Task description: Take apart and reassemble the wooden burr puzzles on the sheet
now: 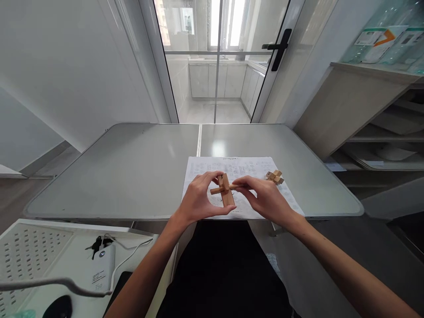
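Between my two hands, above the table's front edge, is a wooden puzzle piece [228, 198], a tan block with a dark mark near its top end. My left hand [198, 196] grips this block by its two ends, thumb below and fingers above. A thin wooden stick [216, 191] crosses the block and juts out on both sides. My right hand [261, 194] pinches the stick's right end between thumb and fingers. Under both hands lies a printed paper sheet [202, 165] with small diagrams. Another small assembly of interlocked wooden pieces [274, 177] rests on the sheet's right side.
A grey folding table [149, 172] spans the front, with a glass door [228, 79] behind it. At lower left, a white cart [79, 243] carries a power bank [103, 267], keys [97, 244] and a cable. Shelves [364, 88] with plastic bottles stand at right.
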The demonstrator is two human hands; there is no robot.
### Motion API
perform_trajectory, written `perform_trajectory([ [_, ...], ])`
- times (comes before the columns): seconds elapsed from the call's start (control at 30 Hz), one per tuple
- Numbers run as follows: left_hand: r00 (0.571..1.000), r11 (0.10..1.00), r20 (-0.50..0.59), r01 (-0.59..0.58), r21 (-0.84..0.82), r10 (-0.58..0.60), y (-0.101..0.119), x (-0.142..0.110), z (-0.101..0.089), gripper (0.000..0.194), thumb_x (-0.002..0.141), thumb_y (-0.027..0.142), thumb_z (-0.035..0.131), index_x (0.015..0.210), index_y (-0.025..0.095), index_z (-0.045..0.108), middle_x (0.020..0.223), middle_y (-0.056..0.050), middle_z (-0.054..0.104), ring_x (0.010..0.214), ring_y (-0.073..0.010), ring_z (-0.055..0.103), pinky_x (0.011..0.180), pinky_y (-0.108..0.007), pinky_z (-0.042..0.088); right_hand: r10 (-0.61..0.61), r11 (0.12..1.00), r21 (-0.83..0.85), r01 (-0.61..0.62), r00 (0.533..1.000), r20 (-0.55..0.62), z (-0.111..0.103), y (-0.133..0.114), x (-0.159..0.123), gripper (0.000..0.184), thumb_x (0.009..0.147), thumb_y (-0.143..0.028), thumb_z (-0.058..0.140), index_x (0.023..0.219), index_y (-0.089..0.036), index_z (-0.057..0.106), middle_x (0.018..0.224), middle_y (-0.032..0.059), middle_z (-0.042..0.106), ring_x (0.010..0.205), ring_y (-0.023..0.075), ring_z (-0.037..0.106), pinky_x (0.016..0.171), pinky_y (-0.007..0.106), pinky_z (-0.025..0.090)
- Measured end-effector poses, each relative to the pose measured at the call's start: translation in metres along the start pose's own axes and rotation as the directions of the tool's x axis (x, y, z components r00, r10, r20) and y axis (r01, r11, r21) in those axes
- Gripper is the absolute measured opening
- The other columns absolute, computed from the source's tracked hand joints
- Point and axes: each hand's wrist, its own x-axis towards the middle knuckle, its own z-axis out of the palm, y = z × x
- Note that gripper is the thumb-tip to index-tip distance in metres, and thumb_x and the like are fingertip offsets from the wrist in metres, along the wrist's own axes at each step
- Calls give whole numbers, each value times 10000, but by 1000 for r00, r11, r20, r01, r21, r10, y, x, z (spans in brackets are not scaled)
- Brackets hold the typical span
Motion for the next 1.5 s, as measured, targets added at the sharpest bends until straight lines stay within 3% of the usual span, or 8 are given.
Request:
perform_trajectory([
  [0.27,1000,1000,-20,-24,19,24,-4,-5,0,831,637,427,953,1340,220,561,1177,-82,746,1033,-282,737,959,-454,551,-58,998,43,56,997,48,-5,1,-4,111,1055,-173,628,1145,-226,662,987,25,791,812,188,760,719,297,577],
  [0.5,998,998,-34,-53,22,53,-5,-6,-2,824,655,450,931,1357,241,557,1196,-80,742,1018,-278,737,947,-457,564,-83,997,12,82,996,14,-4,-6,-8,82,1068,-182,613,1126,-218,658,970,39,780,789,187,745,672,291,564],
  [0.8,979,978,-51,-192,76,196,5,-11,-11,827,711,468,910,1404,233,525,1218,-112,733,1066,-298,727,927,-452,578,-243,970,15,243,969,41,-15,-21,-14,215,1078,-117,567,1262,-215,622,1111,86,780,912,196,768,728,307,613],
  [1.13,926,928,-78,-360,98,368,21,-8,-17,894,749,514,900,1490,227,490,1250,-135,749,1084,-318,746,901,-444,587,-359,933,-60,355,931,-66,-25,-34,-21,328,1035,-28,581,1314,-190,636,1154,105,795,994,203,787,789,311,665],
  [1.5,948,949,-83,-298,102,306,34,-5,-18,864,749,545,882,1467,257,496,1231,-115,758,1070,-318,750,915,-456,566,-254,967,-80,244,954,-158,-20,-45,-25,368,1047,-53,564,1333,-277,627,1135,53,809,1001,217,802,779,336,685],
])
